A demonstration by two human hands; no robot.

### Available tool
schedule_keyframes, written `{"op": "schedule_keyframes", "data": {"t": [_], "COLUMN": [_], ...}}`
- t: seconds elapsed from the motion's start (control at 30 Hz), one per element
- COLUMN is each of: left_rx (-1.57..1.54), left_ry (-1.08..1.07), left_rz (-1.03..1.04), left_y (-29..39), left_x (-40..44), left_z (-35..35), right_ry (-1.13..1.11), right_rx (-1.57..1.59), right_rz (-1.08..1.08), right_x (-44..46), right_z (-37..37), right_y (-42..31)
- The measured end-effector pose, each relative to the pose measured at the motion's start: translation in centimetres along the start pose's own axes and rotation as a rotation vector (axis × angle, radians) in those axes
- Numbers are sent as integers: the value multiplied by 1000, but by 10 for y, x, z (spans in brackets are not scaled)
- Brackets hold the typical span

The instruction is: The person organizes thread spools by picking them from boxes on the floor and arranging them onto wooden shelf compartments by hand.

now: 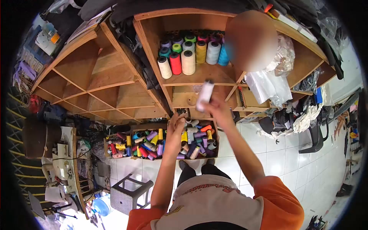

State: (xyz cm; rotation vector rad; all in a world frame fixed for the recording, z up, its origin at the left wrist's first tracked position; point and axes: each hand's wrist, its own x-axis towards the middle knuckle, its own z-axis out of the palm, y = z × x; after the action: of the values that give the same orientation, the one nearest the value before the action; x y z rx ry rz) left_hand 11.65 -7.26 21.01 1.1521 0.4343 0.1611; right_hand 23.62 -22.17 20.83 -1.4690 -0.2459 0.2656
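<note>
My right hand [218, 111] grips a white thread cone [206, 94] by its lower part and holds it tilted in front of the shelf. My left hand [178, 123] is to the left of it, above the box, with the fingers pinched together; whatever they hold, if anything, is too small to make out. Below both hands, a cardboard box [173, 158] is filled with many loose thread spools in mixed colours. Up on the shelf, white, red, yellow and blue cones stand upright in rows, among them a red thread cone [175, 63] and a yellow thread cone [200, 52].
Wooden shelving [165, 81] runs across the front. A blurred round patch covers part of it, beside hanging plastic bags [269, 85]. A grey stool [131, 194] stands at lower left, near a sewing machine [61, 172]. White floor tiles [276, 165] extend to the right.
</note>
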Motion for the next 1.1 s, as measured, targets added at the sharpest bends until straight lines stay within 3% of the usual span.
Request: {"op": "schedule_keyframes", "data": {"t": [0.07,0.17,0.23,0.4,0.63,0.77,0.8,0.87,0.9,0.97,1.1], "left_rx": [-30,162,145,122,63,73,140,98,172,172,532], "left_ry": [19,28,1,148,216,256,179,234,162,232,206], "left_rz": [-4,-1,-111,-226,-219,-181,-159,-94,-108,-150,-279], "left_y": [0,-32,-45,-60,-80,-87,-100,-120,-128,-120,-231], "left_x": [-2,-4,-12,-38,-53,-51,-45,-43,-40,-40,0], "left_z": [-10,-44,-62,-79,-101,-107,-121,-130,-145,-144,-211], "right_ry": [124,268,368,361,339,343,348,381,403,282,86], "right_rx": [-254,-401,-633,-692,-714,-678,-804,-681,-590,-542,-656], "right_rz": [-157,-406,-535,-524,-483,-572,-489,-437,-427,-308,-22], "right_x": [47,111,141,182,173,175,170,127,113,68,-25], "right_z": [-16,-16,-13,-7,-2,-4,-10,0,1,3,-14], "right_y": [-9,-16,-11,22,17,27,27,2,7,23,142]}}
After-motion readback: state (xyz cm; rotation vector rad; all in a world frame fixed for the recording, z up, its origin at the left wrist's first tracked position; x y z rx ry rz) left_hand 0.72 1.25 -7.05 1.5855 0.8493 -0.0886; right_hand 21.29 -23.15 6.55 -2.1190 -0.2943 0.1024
